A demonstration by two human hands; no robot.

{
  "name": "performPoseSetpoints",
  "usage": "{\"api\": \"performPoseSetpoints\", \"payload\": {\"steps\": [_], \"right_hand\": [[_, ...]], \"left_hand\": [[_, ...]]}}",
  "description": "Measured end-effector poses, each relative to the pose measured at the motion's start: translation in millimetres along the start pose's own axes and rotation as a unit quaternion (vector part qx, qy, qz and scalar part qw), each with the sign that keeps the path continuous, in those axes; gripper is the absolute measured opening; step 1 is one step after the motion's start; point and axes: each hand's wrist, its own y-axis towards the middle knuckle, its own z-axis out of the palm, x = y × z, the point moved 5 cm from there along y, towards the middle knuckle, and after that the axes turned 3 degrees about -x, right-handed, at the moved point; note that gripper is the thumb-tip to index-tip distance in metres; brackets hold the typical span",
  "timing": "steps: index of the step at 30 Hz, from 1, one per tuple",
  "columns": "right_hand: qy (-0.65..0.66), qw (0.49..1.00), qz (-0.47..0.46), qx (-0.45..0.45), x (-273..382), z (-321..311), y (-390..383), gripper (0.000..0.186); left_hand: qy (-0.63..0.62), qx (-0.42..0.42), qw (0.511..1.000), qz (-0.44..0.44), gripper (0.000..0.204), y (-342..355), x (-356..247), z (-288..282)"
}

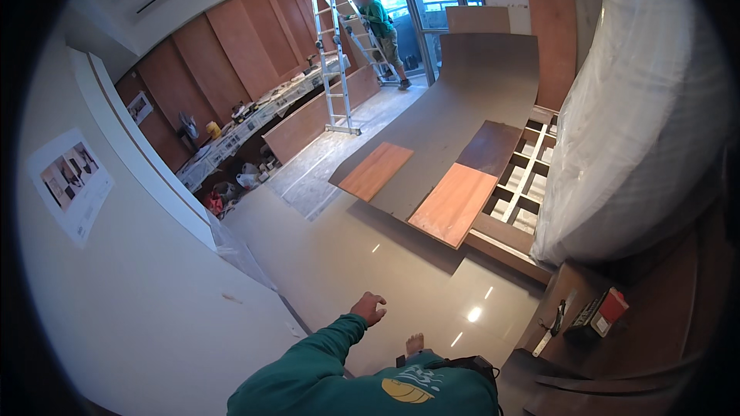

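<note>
My left hand (pixel 369 309) hangs above the glossy floor, at the end of a green sleeve. Its fingers are loosely bent and a little apart, with nothing seen in them. My right hand is out of view. Ahead of the hand, a large grey-brown sheet (pixel 432 139) lies slanted, its far end curving upward. On it rest a small reddish wood panel (pixel 376 171) and a larger one (pixel 455 205) with a dark board (pixel 490 146) beyond it. Neither panel is touched by my hand.
A plastic-wrapped mattress (pixel 624 123) leans at right beside a slatted bed frame (pixel 523 177). A cutter (pixel 556 322) and a red-and-black box (pixel 600 313) lie on a brown surface. Another person (pixel 379 19) stands by a ladder (pixel 336 62). A white wall (pixel 139 262) runs along my left.
</note>
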Motion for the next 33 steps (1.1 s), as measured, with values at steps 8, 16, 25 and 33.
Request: {"api": "performPoseSetpoints", "payload": {"steps": [8, 16, 25, 33], "right_hand": [[-0.047, 0.999, 0.012, -0.010, -19.1, 7.5, -4.1, 0.114], [-0.141, 0.981, 0.030, -0.130, -26.6, -35.5, -8.1, 0.122], [-0.166, 0.978, 0.013, -0.123, 22.2, -61.7, -28.1, 0.130], [-0.167, 0.984, 0.013, -0.057, 56.7, -68.7, -47.0, 0.138]], "left_hand": [[0.019, -0.017, 1.000, 0.000, 0.033, -23.2, 27.6, 1.8], [0.046, 0.025, 0.996, -0.069, 0.034, -55.9, 54.3, 11.4], [-0.044, 0.072, 0.994, -0.066, 0.025, -50.7, 52.4, 24.8], [-0.004, 0.075, 0.995, -0.071, 0.024, -27.4, 41.7, 7.4]]}}
